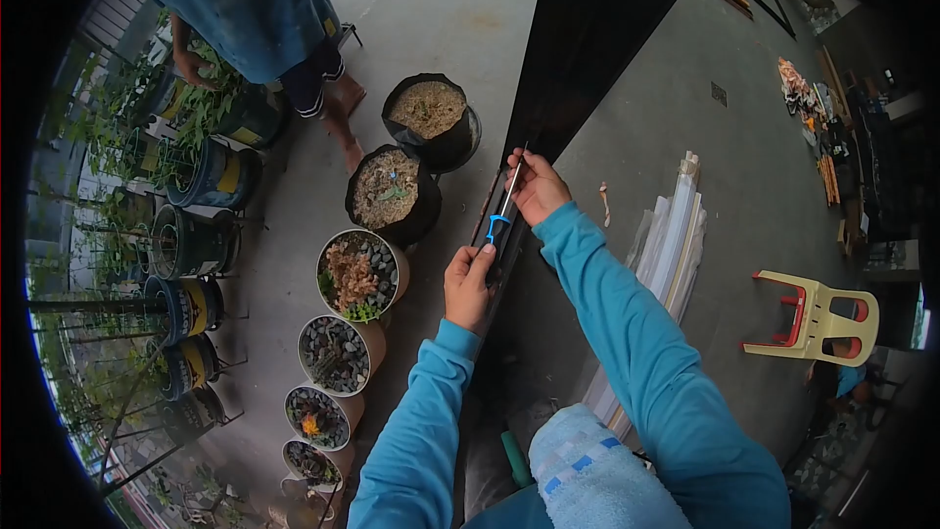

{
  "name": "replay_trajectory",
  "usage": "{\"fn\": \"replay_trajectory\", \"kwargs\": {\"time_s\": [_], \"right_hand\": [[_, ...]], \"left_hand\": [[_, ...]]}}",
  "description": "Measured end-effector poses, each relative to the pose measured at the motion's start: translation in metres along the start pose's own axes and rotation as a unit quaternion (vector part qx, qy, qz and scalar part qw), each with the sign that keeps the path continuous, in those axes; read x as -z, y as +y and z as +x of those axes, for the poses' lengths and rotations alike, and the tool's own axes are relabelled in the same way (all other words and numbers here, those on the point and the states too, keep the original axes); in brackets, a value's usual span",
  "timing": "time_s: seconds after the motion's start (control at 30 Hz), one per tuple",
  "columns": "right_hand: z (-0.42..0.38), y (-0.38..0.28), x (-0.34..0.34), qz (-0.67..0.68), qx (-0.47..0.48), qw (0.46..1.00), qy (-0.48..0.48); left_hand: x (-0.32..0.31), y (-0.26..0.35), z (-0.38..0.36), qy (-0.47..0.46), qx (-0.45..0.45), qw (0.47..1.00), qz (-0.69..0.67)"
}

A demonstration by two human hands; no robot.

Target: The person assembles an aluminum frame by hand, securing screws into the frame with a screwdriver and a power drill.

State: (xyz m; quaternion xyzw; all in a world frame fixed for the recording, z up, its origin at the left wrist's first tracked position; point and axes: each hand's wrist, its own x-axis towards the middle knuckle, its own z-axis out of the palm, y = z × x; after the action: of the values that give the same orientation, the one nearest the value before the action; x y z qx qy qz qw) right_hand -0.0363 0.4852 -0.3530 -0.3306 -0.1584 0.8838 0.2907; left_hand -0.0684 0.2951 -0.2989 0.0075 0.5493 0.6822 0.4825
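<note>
My left hand [468, 286] is closed around the lower end of a slim tool with a blue collar and a long thin metal shaft [509, 193]. The shaft slants up toward my right hand [539, 188], whose thumb and fingers pinch near its far tip. Just what lies between those fingertips is too small to make out. Both hands are at a long black beam [578, 39], with the tool lying along its near end. A light blue towel [597, 475] is at the bottom, close to my body.
Potted plants [360, 274] line the left of the beam. Beyond them another person [240, 10] in a blue shirt stands by more planters [215, 171]. Long plastic-wrapped strips [671, 245] lie on the floor to the right, near a cream and red chair [818, 318].
</note>
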Motion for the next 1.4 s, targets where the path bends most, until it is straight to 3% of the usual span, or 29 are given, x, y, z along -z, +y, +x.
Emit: {"fn": "replay_trajectory", "kwargs": {"time_s": [0.33, 0.4, 0.63, 0.77, 0.83, 1.07, 1.4], "right_hand": [[0.0, 0.007, -0.012, 0.08, 0.018, 0.996, 0.045], [0.003, 0.009, -0.01, 0.15, 0.008, 0.988, -0.032], [0.007, 0.016, -0.022, 0.219, 0.028, 0.975, 0.001], [0.009, 0.017, -0.02, 0.213, 0.031, 0.976, -0.006], [0.008, 0.017, -0.023, 0.197, 0.033, 0.979, 0.037], [0.008, 0.019, -0.021, 0.204, 0.043, 0.978, 0.01], [0.006, 0.015, -0.018, 0.213, 0.045, 0.976, -0.018]], "left_hand": [[-0.003, -0.002, 0.005, 0.003, 0.005, 1.0, 0.007], [-0.003, -0.001, 0.005, 0.0, 0.009, 1.0, 0.017], [0.003, -0.003, 0.012, 0.013, -0.051, 0.996, 0.068], [0.008, -0.013, 0.017, 0.007, -0.088, 0.989, 0.115], [0.008, -0.013, 0.017, 0.006, -0.09, 0.99, 0.111], [0.012, -0.008, 0.02, 0.009, -0.151, 0.971, 0.185], [0.005, -0.006, 0.027, 0.011, -0.157, 0.967, 0.201]]}}
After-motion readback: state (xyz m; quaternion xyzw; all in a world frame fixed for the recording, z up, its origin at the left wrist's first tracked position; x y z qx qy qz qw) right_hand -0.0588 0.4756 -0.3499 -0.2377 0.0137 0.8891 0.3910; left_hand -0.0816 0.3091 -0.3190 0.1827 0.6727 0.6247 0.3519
